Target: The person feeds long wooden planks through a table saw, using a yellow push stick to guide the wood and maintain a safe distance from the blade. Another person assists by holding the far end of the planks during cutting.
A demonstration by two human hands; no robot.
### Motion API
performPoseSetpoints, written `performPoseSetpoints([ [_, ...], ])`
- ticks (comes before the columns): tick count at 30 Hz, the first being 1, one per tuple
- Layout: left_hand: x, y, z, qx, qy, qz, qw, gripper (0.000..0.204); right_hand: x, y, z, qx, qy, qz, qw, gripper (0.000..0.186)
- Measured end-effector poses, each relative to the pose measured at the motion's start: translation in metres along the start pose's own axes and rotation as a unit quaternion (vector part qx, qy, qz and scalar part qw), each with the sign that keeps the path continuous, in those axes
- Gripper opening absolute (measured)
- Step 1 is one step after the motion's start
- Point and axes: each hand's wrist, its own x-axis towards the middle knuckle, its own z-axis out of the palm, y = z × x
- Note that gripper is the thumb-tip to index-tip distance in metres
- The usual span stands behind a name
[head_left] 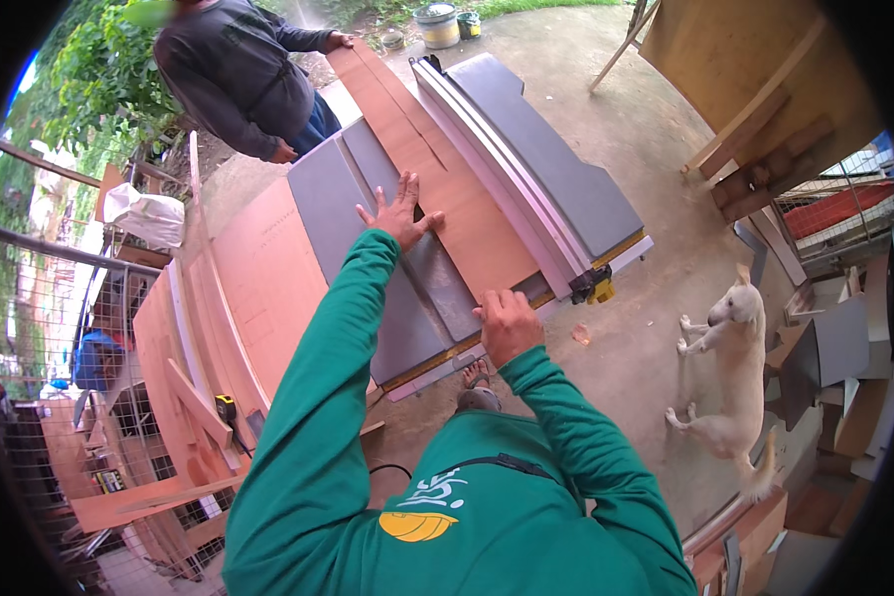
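Observation:
A long reddish-brown plywood board (477,223) lies on the grey table saw (338,219), next to the long rip fence (512,184) on its right. A dark lengthwise slit runs from the board's far end to about its middle. My left hand (402,212) is open, fingers spread, resting at the board's left edge. At the board's near end, my right hand (510,326) has its fingers curled over the edge; its thumb is partly hidden. A co-worker's hand (340,41) holds the far end. The saw blade cannot be made out.
A pale plywood sheet (263,243) adjoins the saw on the left, with a tape measure (225,409) beyond it among wood strips. A white dog (740,368) lies on the concrete floor at right. Offcuts (844,338) pile up at far right. Buckets (437,25) stand at the back.

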Motion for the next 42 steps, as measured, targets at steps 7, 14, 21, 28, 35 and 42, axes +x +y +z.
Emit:
performPoseSetpoints([
  [7,0.001,0.003,-0.001,-0.009,0.004,0.003,1.0,0.109,0.023,0.022,0.013,-0.067,0.015,-0.187,0.98,0.011],
  [14,0.008,-0.001,-0.005,-0.028,-0.002,0.001,1.0,0.112,0.037,0.008,0.018,-0.108,-0.009,-0.168,0.98,0.011],
  [21,0.025,-0.013,-0.01,-0.009,0.0,-0.001,1.0,0.112,0.05,0.002,0.031,-0.119,0.016,-0.154,0.981,0.007],
  [28,0.039,-0.021,-0.01,0.002,0.011,0.0,1.0,0.113,0.061,-0.005,0.033,-0.11,0.029,-0.143,0.983,0.007],
  [35,0.053,-0.031,-0.011,0.0,0.019,0.003,1.0,0.117,0.071,-0.008,0.04,-0.112,0.023,-0.132,0.985,0.007],
  [42,0.067,-0.04,-0.018,-0.012,0.013,0.007,1.0,0.117,0.087,-0.009,0.05,-0.083,0.049,-0.133,0.986,0.009],
])
